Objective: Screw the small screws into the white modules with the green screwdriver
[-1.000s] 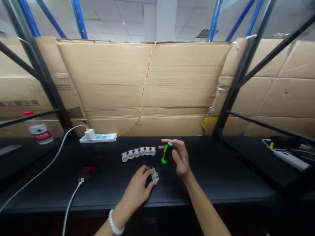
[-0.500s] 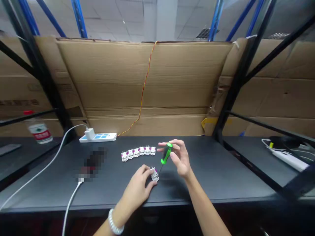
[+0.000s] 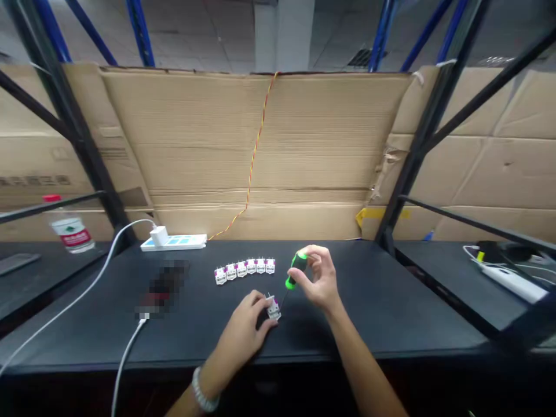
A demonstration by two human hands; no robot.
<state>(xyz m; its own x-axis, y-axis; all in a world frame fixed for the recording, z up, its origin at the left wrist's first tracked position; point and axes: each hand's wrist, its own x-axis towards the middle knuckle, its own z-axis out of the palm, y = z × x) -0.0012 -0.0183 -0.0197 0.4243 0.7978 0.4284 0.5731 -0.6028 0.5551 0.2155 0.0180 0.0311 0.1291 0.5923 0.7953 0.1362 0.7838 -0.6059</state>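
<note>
Between the thumb and fingers of my left hand (image 3: pixel 245 330) is a small white and purple block-shaped part (image 3: pixel 273 309), held down on the dark tabletop. My right hand (image 3: pixel 319 278) grips a green and black screwdriver (image 3: pixel 299 267) by its handle, thumb and index finger around it. The thin shaft slants down to the right side of the part; I cannot make out exactly where the tip touches. Beyond my hands, several similar white and purple parts (image 3: pixel 241 269) stand side by side in a slightly curved row.
A white power strip (image 3: pixel 182 242) with a plugged-in charger (image 3: pixel 158 236) lies at the back left. White cables (image 3: pixel 98 284) cross the left side near a blurred dark object (image 3: pixel 163 289). A cardboard wall (image 3: pixel 304 156) closes the back; black shelf posts (image 3: pixel 412 156) flank the table (image 3: pixel 391 313).
The fingers of my right hand have curled in around the screwdriver handle, where some were stretched out before. My left hand and the part have stayed in place.
</note>
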